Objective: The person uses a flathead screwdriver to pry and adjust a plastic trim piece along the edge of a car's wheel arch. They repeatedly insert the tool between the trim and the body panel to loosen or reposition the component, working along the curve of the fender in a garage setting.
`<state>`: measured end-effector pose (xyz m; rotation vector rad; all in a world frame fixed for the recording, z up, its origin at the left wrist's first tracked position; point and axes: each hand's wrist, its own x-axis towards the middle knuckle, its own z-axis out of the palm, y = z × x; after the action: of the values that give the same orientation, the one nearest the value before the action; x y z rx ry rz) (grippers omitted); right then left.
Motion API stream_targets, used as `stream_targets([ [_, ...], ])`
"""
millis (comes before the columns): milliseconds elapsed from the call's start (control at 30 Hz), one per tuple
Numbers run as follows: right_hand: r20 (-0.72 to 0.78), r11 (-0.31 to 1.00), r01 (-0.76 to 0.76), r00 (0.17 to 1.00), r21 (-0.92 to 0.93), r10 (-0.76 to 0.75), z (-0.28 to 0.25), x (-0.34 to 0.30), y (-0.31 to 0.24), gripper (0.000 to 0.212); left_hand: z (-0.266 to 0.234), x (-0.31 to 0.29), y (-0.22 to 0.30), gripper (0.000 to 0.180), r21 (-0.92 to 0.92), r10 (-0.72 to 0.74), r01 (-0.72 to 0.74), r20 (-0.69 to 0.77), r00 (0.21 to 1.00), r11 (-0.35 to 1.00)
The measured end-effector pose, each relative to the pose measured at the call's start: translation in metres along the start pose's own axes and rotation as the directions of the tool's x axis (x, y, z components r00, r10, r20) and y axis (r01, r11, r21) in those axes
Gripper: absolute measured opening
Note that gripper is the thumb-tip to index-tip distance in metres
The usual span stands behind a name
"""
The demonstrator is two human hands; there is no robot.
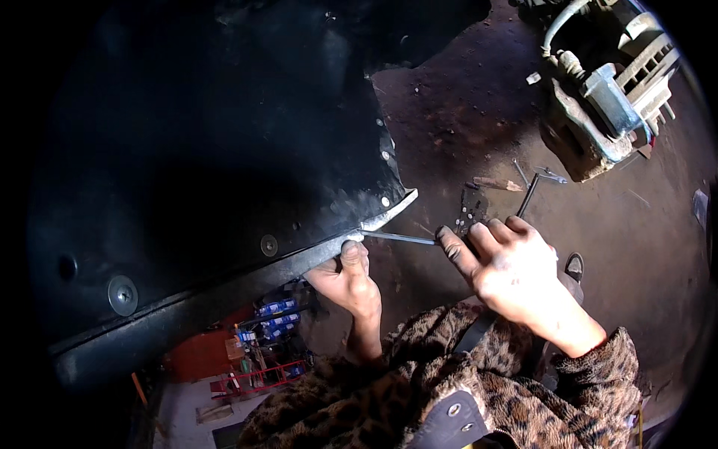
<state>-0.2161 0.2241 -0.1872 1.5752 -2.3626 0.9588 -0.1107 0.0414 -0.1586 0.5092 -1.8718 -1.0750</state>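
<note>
A large black panel (224, 135) fills the upper left, with a pale bent lip (310, 258) along its near edge. My left hand (348, 280) grips this lip from below, thumb up against its underside and the other fingers partly hidden behind it. My right hand (512, 269) is closed around a slim metal rod-like tool (400, 238). Its thin shaft points left, and the tip meets the lip just beside my left thumb. The tool's handle is hidden in my fist, so its exact kind cannot be made out. Round fasteners (123, 295) dot the panel.
A dirty brake caliper assembly (609, 101) hangs at the upper right. On the brown floor (636, 247) lie loose tools (550, 176), a dark rod (528, 196) and small fasteners (464, 213). Blue containers (277, 318) and a red rack (262, 378) stand at the lower left.
</note>
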Motion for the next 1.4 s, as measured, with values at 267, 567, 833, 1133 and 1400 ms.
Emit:
stream_targets([
  [267,0.041,0.939,-0.252,0.968,0.234,0.249,-0.013,-0.007,0.009,0.029,-0.004,0.002,-0.002,0.039,0.035,0.006,-0.006,0.018,1.0,0.999],
  [567,0.097,0.457,-0.331,0.881,0.825,0.463,0.035,0.07,-0.022,0.024,0.026,0.016,-0.008,0.01,0.285,-0.129,0.169,-0.151,0.98,0.944],
  [833,-0.041,0.215,0.015,0.992,0.977,0.12,0.07,0.148,-0.041,0.024,0.0,0.029,0.018,0.048,0.118,0.066,-0.04,-0.229,0.971,0.992],
  [1133,-0.027,0.555,-0.119,0.968,0.823,0.248,0.085,0.135,-0.043,0.017,-0.001,0.019,0.011,0.015,0.029,0.179,-0.177,-0.131,0.975,0.984],
  [1400,0.033,0.404,-0.221,0.906,0.888,0.422,0.071,0.118,-0.07,0.011,-0.013,0.009,-0.044,0.032,0.103,-0.093,0.103,-0.102,0.99,0.989],
])
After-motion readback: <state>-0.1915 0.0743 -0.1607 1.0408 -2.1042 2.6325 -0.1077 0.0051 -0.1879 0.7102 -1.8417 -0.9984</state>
